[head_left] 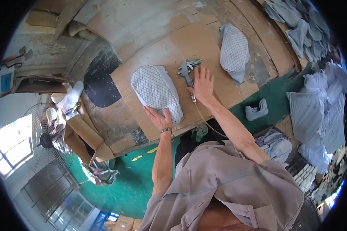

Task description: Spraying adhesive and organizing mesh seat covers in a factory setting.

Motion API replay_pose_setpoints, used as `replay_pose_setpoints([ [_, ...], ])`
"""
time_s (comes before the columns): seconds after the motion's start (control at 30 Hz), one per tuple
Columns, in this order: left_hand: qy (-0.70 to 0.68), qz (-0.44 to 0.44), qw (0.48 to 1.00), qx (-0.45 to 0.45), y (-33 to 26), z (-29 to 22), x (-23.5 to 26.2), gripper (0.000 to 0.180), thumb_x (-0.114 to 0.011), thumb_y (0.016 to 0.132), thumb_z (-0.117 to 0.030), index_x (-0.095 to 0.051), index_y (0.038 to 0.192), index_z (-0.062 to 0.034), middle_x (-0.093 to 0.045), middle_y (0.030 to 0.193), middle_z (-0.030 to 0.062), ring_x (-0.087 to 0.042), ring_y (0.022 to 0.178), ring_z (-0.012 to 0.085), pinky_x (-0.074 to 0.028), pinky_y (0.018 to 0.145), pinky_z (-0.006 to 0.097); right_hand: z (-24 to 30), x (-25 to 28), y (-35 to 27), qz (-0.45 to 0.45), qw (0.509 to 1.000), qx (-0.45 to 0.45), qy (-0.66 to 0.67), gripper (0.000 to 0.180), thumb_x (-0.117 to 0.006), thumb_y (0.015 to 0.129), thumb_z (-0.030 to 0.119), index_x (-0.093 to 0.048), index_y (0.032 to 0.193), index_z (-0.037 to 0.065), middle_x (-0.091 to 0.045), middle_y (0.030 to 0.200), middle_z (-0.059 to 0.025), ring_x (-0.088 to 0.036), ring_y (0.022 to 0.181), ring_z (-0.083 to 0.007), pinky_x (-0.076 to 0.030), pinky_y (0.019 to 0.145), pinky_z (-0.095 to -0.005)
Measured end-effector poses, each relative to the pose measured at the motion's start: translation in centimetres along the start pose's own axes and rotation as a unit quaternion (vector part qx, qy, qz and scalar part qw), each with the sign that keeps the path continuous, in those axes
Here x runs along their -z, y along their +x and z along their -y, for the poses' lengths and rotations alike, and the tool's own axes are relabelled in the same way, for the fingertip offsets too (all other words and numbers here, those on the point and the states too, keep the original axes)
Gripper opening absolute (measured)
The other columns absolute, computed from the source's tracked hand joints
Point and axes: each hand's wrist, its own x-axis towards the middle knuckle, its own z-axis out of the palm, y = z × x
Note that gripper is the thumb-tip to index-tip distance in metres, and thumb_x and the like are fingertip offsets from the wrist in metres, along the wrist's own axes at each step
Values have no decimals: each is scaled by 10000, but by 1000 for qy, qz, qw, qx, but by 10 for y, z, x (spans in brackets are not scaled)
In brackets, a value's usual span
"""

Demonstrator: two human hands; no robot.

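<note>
On the cardboard sheet [150, 133] lies an oval, light-grey fabric piece [152, 86] with a dark diamond grid and a plain grey edge along its right side. My left hand [159, 119] rests on its near end, fingers stretched out and thumb apart. To the right of that piece is a metal spray gun [187, 73] with a thin hose running from its handle toward me. My right hand [202, 85] is right beside the gun's handle, fingers extended, thumb close to the handle; whether they touch is unclear. A second grid-patterned piece [234, 49] lies farther right.
A black oval patch [101, 79] marks the worktable at left. An open cardboard box [85, 134] and a standing fan [46, 139] are on the left. Grey fabric pieces [306, 32] heap at the far right, above white bundled bags [316, 109]. A small grey piece [256, 110] lies on the green floor.
</note>
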Motion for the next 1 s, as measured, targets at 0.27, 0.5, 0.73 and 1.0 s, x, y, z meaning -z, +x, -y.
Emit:
replay_pose_setpoints([
  [0.27, -54, 6, 998, -25, 0, 6, -1, 942, -601, 859, -388, -134, 1513, 103, -127, 1589, 303, -190, 1458, 456, -211, 1192, 483, 6, -36, -5, 50, 996, -53, -55, 631, -810, 630, 140, -522, 1167, -26, -495, 1163, -223, -562, 1051, -410, -509, 825, -489],
  [0.5, -36, -13, 999, -31, -3, 19, 8, 948, -614, 859, -393, -136, 1520, 90, -110, 1599, 286, -167, 1471, 436, -186, 1203, 462, -20, 17, -48, 17, 991, -106, 75, 503, -673, 706, 161, -572, 1187, 51, -591, 1130, -206, -635, 1014, -384, -541, 813, -446],
  [0.73, 4, -47, 999, -10, -3, 12, 32, 924, -610, 869, -439, -202, 1501, 97, -129, 1596, 287, -141, 1475, 447, -135, 1193, 558, -1, 146, -168, 162, 857, -240, 427, 170, -586, 787, 110, -623, 918, 9, -480, 567, -6, -496, 487, -99, -389, 457, -275],
  [1.0, 15, 143, 934, -328, -5, 16, 57, 682, -613, 879, -419, -424, 1478, -153, -262, 1602, 124, -170, 1473, 429, -133, 1183, 594, 72, 280, -237, 53, 901, -199, 381, 216, -594, 832, 76, -623, 1026, -16, -603, 801, -21, -560, 621, -77, -469, 524, -250],
])
